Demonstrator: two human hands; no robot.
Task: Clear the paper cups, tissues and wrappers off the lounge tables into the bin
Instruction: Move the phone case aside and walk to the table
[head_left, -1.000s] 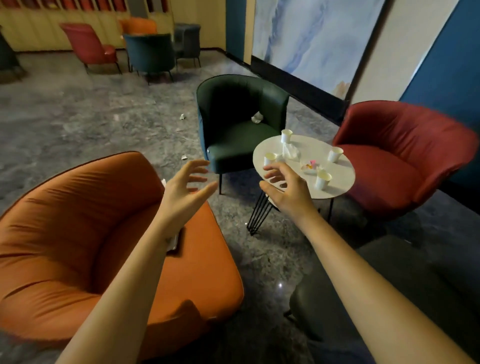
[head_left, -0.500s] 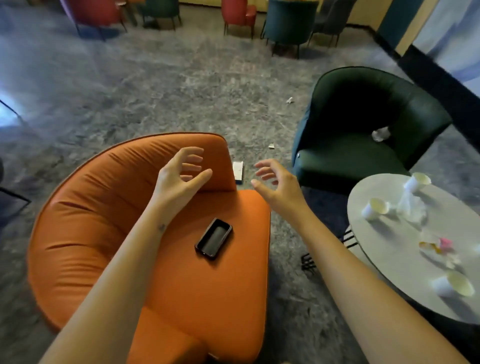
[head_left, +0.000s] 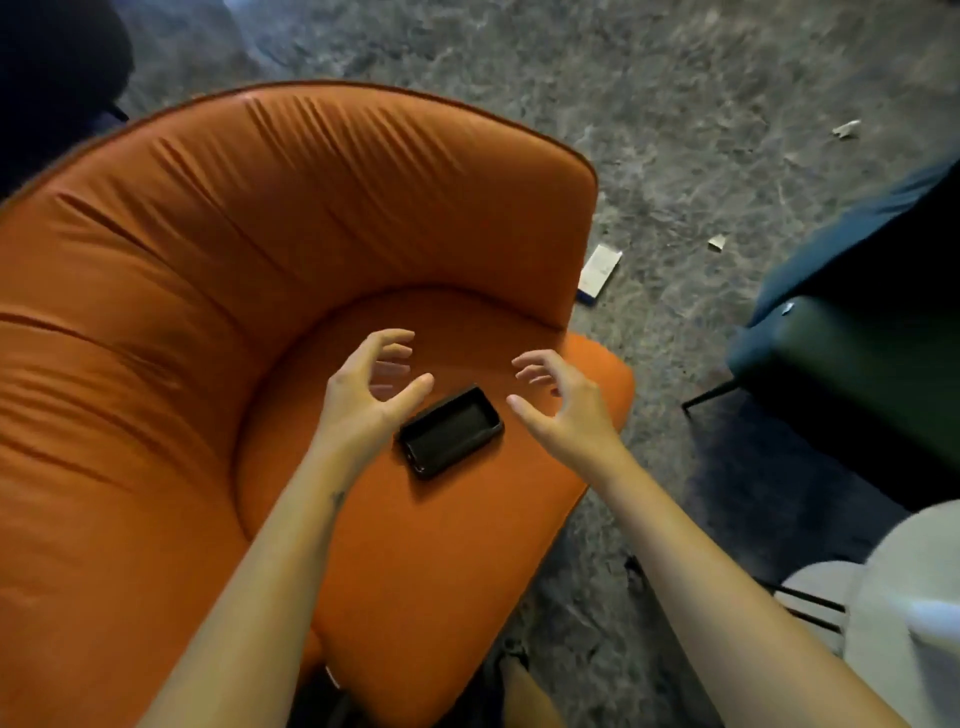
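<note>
The fingers (head_left: 396, 336) of the left hand (head_left: 366, 400) are spread wide and bent at the joints, claw-like, and nothing is held in them. The same is seen on the right hand (head_left: 569, 415): fingers (head_left: 532, 359) fanned out and loosely bent, thumb stretched toward the left, nothing gripped. Both hands are held over the seat, palms turned toward one another, with bare forearms reaching in from the bottom edge.

Between the two hands a black phone (head_left: 451, 432) is laid flat on the seat cushion, its long side slanted. The left thumb tip is seen just beside its upper edge; whether it is touched cannot be told.

The seat belongs to an orange armchair (head_left: 218, 249), whose wrinkled back is curved round from the left. A grey mottled floor (head_left: 675, 104) is seen beyond, and litter is scattered there. A flat white packet (head_left: 600, 270) is lying just beside the armchair's right end. A small paper scrap (head_left: 717, 242) is spotted further right, and a second scrap (head_left: 847, 129) well apart near the top right. A dark green armchair (head_left: 857, 374) is cut off by the right edge. At the lower right corner the white worktop (head_left: 914, 571) is glimpsed, blurred; what is carried on it cannot be made out.
</note>
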